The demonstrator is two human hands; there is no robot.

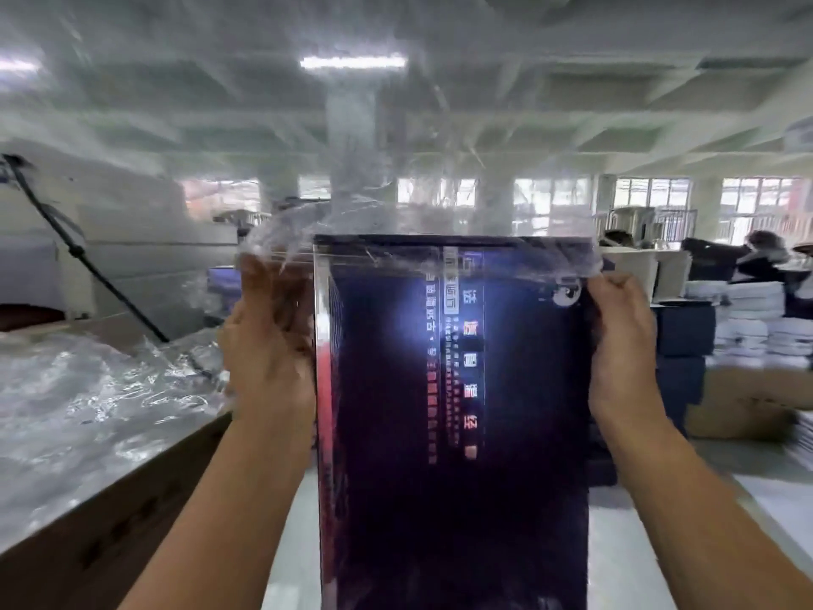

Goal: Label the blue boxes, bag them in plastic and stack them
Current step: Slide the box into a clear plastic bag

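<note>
A dark blue box [506,433] with red and white printed columns stands upright in front of me, held at chest height. A clear plastic bag [396,147] billows above it, and the bag's mouth covers the box's top edge. My left hand [268,345] grips the plastic at the box's upper left side. My right hand [622,341] pinches the plastic at the upper right corner. The box's lower end runs out of the frame.
A cardboard carton full of clear plastic bags [88,411] stands at my left. Dark boxes [684,332], white stacks [756,314] and a brown carton [748,407] sit at the right. People [761,257] work at the back right. A white tabletop [783,504] lies below.
</note>
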